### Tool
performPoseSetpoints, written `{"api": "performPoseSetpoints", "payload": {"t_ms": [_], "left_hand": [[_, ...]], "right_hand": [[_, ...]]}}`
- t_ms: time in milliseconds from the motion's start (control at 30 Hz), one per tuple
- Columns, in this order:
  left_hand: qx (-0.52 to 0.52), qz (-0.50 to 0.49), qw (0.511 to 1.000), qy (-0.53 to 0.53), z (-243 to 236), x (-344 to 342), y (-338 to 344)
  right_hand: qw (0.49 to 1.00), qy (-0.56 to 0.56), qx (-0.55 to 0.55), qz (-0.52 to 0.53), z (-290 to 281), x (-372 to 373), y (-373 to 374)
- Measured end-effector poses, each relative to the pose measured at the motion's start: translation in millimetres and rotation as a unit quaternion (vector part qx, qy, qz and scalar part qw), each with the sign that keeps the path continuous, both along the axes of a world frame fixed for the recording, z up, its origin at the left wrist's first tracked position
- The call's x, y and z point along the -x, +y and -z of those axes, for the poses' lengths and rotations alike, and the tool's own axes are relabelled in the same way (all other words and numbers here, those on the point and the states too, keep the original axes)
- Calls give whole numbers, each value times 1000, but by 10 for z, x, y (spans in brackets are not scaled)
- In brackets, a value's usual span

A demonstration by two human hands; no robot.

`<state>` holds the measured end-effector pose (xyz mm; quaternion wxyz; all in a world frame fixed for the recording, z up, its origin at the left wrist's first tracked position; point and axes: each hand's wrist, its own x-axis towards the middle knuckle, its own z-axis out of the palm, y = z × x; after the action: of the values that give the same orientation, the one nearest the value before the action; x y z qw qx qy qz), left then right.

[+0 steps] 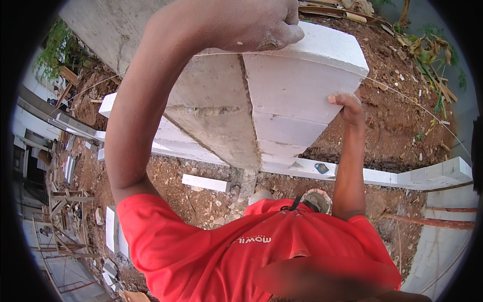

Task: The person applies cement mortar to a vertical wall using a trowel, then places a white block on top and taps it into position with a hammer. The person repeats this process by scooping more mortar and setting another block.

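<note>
At the top of a wall of white blocks (289, 95) lies a white block (334, 50) with a smooth, pale upper face. My left hand (266, 27) is over its near edge, fingers curled closed and dusted with pale powder. What those fingers hold, if anything, is hidden. My right hand (347, 106) grips the right end of the wall blocks, its thumb against the near face. A thin string (410, 99) runs across the front of the upper block, passing just below my left hand.
A grey concrete column (206, 95) adjoins the blocks on the left. Below, a low white block wall (380, 177) extends right, with a small blue item (321, 168) on it. A loose block (206, 182) lies on rubble-strewn soil, and a bucket (326, 195) stands near me.
</note>
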<state>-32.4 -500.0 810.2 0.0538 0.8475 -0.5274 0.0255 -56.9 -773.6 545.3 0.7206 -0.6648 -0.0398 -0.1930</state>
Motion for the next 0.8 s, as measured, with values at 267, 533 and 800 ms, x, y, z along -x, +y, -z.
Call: {"api": "performPoseSetpoints", "payload": {"t_ms": [267, 533, 800], "left_hand": [[-38, -52, 998, 18, -81, 86, -126], [-3, -71, 997, -4, -13, 76, -104], [-37, -150, 988, 10, 4, 189, -204]], "right_hand": [[1000, -3, -20, -4, 81, 23, 63], [998, -46, 24, 24, -118, 66, 315], [976, -148, -86, 131, -378, 72, 210]]}}
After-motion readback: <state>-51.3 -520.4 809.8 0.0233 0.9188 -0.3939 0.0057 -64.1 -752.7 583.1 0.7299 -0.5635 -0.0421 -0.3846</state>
